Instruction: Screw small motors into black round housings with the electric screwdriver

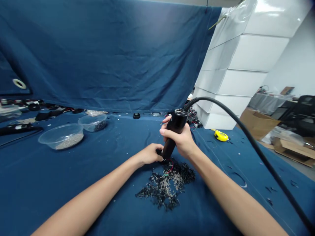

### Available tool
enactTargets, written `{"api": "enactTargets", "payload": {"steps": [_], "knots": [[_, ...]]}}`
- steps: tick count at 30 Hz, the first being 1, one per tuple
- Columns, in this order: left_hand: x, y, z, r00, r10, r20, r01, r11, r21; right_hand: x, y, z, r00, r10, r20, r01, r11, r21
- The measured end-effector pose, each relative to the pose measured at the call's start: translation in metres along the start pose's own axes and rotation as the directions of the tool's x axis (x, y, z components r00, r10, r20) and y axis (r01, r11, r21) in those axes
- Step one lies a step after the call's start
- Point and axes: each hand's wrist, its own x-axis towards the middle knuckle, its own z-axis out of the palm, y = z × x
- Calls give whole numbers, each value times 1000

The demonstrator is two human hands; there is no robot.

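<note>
My right hand (180, 136) is wrapped round a black corded electric screwdriver (171, 144), which leans slightly with its tip down. Its thick black cable (236, 121) arcs away to the right. My left hand (150, 153) is closed on a small black part (159, 152) right at the screwdriver's lower end; most of that part is hidden by the fingers and the tool. A red wire (171, 166) and a small green piece (166, 175) show just below it. In front of both hands spreads a loose pile of small black and silver screws (167, 186).
Two clear plastic bowls (52, 132) with small parts stand at the left. A yellow tape measure (220, 135) lies at the right, before stacked white boxes (248, 52). Blue cloth (110, 55) hangs behind. Assorted black parts (51, 113) line the back left; a cardboard box (258, 123) stands beyond.
</note>
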Motion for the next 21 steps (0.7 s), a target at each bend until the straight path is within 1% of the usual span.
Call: {"api": "enactTargets", "payload": {"steps": [3, 6, 8, 9, 10, 11, 12, 13, 15, 16, 17, 19, 21], "knots": [[0, 1, 2, 999, -32, 7, 32, 999, -7, 5, -2, -13, 993, -43, -110, 47, 998, 36], [-2, 0, 3, 998, -59, 10, 59, 998, -19, 14, -11, -26, 968, -98, -229, 119, 990, 76], [-3, 1, 4, 998, -69, -2, 69, 998, -13, 20, -15, -41, 932, -52, -360, 99, 989, 111], [-3, 1, 5, 997, -71, -15, 71, 997, -3, 24, -16, -51, 897, -1, -442, 64, 990, 129], [-3, 1, 6, 997, -71, -30, 72, 997, 12, 27, -14, -62, 847, 66, -527, 12, 990, 144], [-3, 2, 7, 997, -70, -45, 71, 997, 26, 30, -10, -75, 777, 133, -616, -49, 987, 151], [-3, 2, 8, 996, -67, -57, 69, 997, 36, 32, -3, -89, 690, 204, -694, -135, 979, 154], [-3, 2, 9, 996, -63, -62, 66, 997, 42, 34, 4, -103, 607, 286, -741, -250, 954, 164], [-3, 1, 10, 996, -56, -65, 59, 997, 51, 36, 23, -127, 460, 476, -750, -480, 844, 241], [-3, 0, 10, 997, -51, -64, 55, 997, 59, 36, 32, -136, 426, 517, -743, -525, 810, 263], [-3, -1, 10, 997, -48, -62, 52, 996, 70, 34, 40, -143, 405, 550, -731, -560, 781, 277], [-3, -3, 9, 998, -39, -54, 44, 995, 95, 30, 55, -150, 386, 599, -702, -618, 733, 285], [-3, -5, 9, 999, -30, -44, 34, 993, 114, 23, 65, -152, 374, 645, -666, -678, 681, 278]]}}
